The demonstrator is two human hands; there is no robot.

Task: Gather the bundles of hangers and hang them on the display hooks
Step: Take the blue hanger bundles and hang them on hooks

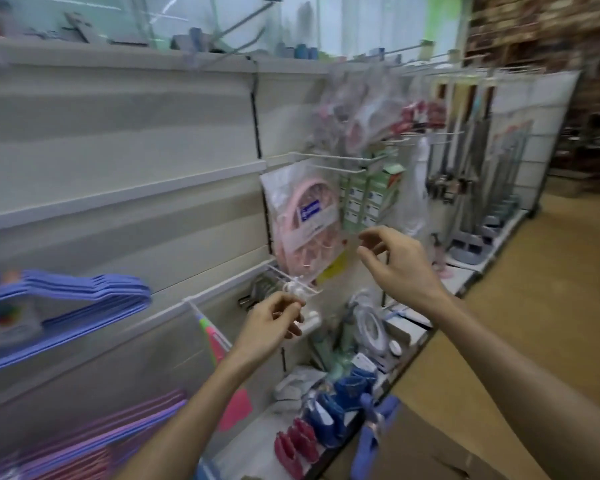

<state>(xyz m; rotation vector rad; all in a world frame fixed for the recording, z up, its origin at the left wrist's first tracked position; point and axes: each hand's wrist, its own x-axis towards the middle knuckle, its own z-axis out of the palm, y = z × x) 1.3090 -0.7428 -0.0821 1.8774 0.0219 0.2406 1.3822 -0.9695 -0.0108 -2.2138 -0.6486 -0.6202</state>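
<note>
Your left hand [274,320] pinches a white display hook [293,289]; your right hand [395,261] hovers with a loose, empty grip. A purple hanger bundle [73,303] hangs at the wall's left edge, well apart. A pink packaged item [305,216] hangs between your hands.

a bundle of matt periwinkle-blue plastic hangers [73,299] hangs at the far left. to its right the pale wall panels [118,140] look smooth and matt. thin white-coated metal display hooks [326,161] stick out further right, and beneath them a glossy, crinkled clear plastic bag holding a pink plastic ring [302,216] catches the light. low and near, a blue plastic clamp [371,434] has a dull sheen. the tan floor [499,306] at right looks smooth, faintly shiny.
</note>
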